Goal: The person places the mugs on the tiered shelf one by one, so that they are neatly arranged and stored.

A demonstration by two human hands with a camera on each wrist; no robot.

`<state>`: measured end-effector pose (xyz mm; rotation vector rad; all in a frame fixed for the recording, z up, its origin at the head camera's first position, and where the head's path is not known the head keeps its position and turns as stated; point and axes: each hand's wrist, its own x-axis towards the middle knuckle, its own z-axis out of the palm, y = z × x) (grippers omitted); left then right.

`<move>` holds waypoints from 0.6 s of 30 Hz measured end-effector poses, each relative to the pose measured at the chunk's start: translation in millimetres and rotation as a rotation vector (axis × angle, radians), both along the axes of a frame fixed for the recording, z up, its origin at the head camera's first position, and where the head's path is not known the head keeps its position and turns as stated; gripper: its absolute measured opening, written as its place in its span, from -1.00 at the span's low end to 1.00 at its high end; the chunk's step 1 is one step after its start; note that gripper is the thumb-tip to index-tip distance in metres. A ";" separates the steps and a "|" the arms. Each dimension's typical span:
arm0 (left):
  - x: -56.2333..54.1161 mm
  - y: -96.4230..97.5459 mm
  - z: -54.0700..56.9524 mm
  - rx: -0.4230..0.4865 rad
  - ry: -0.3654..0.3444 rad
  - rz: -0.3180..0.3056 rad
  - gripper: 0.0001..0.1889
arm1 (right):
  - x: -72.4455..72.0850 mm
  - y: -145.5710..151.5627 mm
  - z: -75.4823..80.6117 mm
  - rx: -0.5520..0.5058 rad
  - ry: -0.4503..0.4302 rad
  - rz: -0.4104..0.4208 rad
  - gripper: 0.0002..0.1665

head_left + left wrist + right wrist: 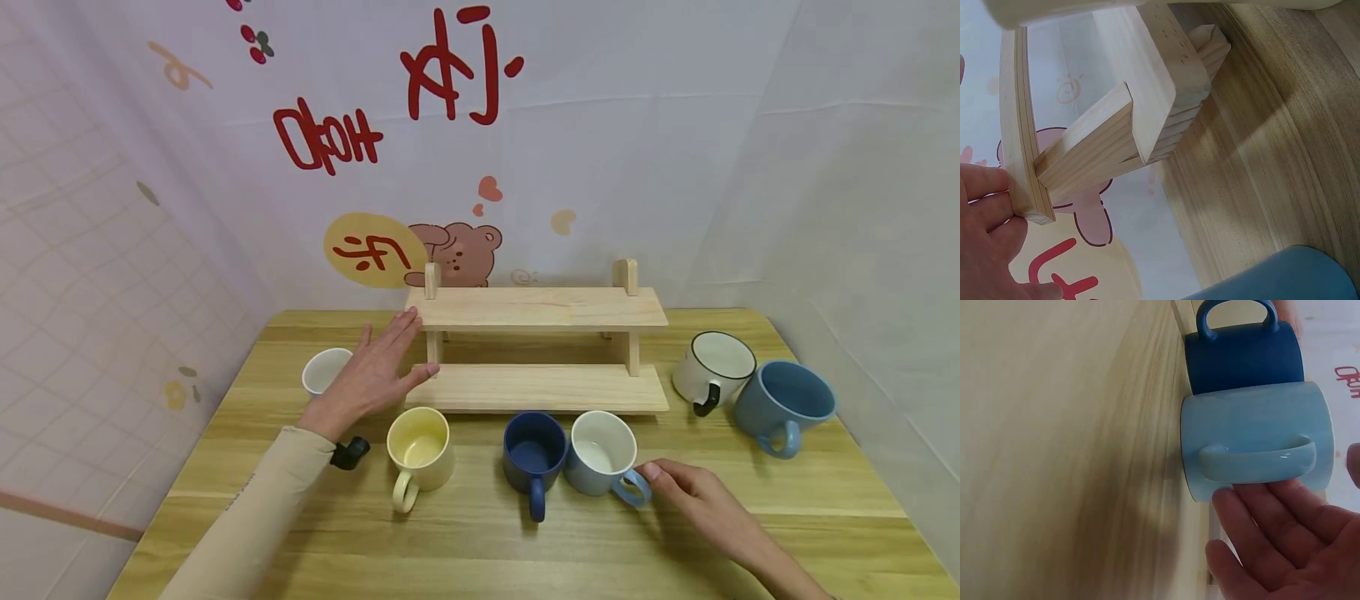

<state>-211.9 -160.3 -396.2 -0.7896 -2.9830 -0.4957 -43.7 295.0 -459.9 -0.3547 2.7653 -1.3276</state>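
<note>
A two-tier wooden shelf (536, 387) stands at the back of the table. My left hand (378, 371) touches the left end of its upper board, fingers extended; the left wrist view shows the fingertips (999, 181) against the board's end. In front of the shelf, a light blue mug (1254, 422) with a white inside stands upright, touching or very near a dark blue mug (534, 454). At the light blue mug's handle (633, 488) is my right hand (1297, 544). Its fingers reach beside the handle, loosely bent, with the thumb apart. A yellow mug (431, 462) stands left of these.
On the right stand a white mug with a black rim (712, 367) and a larger blue mug (787, 400), close together. A white-rimmed cup (325, 367) is partly hidden behind my left wrist. Printed cloth (637, 167) hangs behind the table (465, 550).
</note>
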 end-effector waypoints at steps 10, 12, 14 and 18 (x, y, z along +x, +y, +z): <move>1.6 -2.3 -1.5 0.017 0.003 -0.002 -0.05 | -8.6 0.6 -6.7 -0.136 -0.124 0.172 -0.62; 1.2 -2.6 -1.4 0.023 0.006 -0.003 -0.06 | -9.7 -0.7 -7.8 -0.170 -0.126 0.211 -0.62; 0.6 -2.7 -1.2 0.028 0.011 -0.006 -0.06 | -10.7 -2.1 -9.0 -0.205 -0.127 0.249 -0.61; -0.6 -2.3 -1.0 0.035 0.021 -0.013 -0.06 | -11.7 -3.7 -11.2 -0.275 -0.155 0.294 -0.60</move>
